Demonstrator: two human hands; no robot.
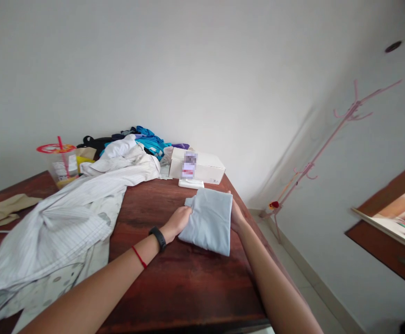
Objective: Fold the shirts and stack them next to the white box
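A light blue-grey garment, folded into a neat packet [209,222], is held between my two hands over the right part of the dark wooden table [174,292]. Its exact kind of clothing does not show. My left hand [179,221] grips the left edge, thumb on top and the other fingers hidden behind the cloth. On the right edge, my right hand [236,213] holds from the far side, its fingers mostly covered by the fabric. The packet is tilted toward me.
Striped white clothing [80,204] spreads over the table's left side, with a heap of blue and black clothes [150,141] behind. Nearby stand a plastic cup with a straw [61,164], a white box [211,167] and a phone stand [191,183]. A pink coat rack [327,139] leans in view at right.
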